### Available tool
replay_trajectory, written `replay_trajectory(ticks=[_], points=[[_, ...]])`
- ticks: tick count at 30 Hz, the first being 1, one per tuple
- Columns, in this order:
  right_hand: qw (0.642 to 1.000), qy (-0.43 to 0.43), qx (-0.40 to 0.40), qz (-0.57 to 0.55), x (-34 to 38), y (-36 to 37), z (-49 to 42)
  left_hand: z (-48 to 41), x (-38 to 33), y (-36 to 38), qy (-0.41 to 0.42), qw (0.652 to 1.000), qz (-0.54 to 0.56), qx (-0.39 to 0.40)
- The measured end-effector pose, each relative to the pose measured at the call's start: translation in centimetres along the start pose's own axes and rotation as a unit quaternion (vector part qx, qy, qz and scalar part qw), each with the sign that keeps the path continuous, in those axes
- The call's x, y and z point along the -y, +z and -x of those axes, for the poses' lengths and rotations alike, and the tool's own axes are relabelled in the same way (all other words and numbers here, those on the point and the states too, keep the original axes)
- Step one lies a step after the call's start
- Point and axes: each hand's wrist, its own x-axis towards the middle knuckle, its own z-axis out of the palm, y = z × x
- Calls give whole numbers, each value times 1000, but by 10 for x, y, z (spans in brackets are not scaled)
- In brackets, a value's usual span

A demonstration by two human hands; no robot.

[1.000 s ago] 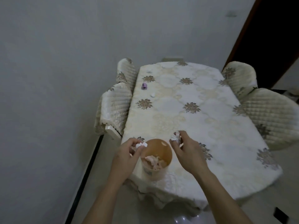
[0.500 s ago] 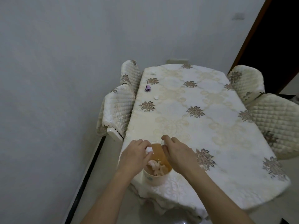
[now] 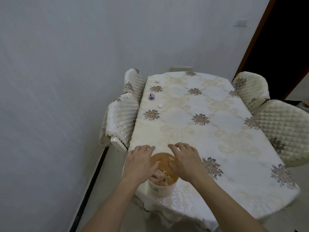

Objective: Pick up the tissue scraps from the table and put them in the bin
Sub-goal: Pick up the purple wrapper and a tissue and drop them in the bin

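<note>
At the near left corner of the bench (image 3: pixel 217 131), the left hand (image 3: pixel 140 164) and right hand (image 3: pixel 185 159) hover over the bin (image 3: pixel 160 188), fingers (image 3: pixel 173 148) spread, holding nothing; tissue scraps (image 3: pixel 160 177) lie inside, another scrap (image 3: pixel 160 105) far left.

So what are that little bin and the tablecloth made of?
The bin looks like thin plastic or coated card: smooth pale outer wall, glossy orange-brown inside. The tablecloth seems to be woven fabric, cream with a slight sheen, raised flower motifs and a lacy hanging edge.
</note>
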Motion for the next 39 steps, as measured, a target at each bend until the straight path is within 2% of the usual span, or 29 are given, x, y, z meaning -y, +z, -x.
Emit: replay_trajectory(ticks=[12,20,26,31,34,39], points=[[993,-4,-121,1,-2,-75,-33,-39,-10,-55,-14,996,-16,-84],[987,-52,-153,-8,14,-100,-50,-38,-1,-95,-48,990,-29,-133],[983,-128,-131,-26,53,-84,-61,6,30,-114,-142,979,-37,-145],[964,-222,-131,-62,113,-58,-67,71,67,-123,-227,958,-63,-163],[956,-258,-115,-75,153,-46,-71,110,91,-129,-279,945,-82,-147],[943,-307,-96,-88,207,-33,-82,145,128,-139,-326,927,-93,-160]])
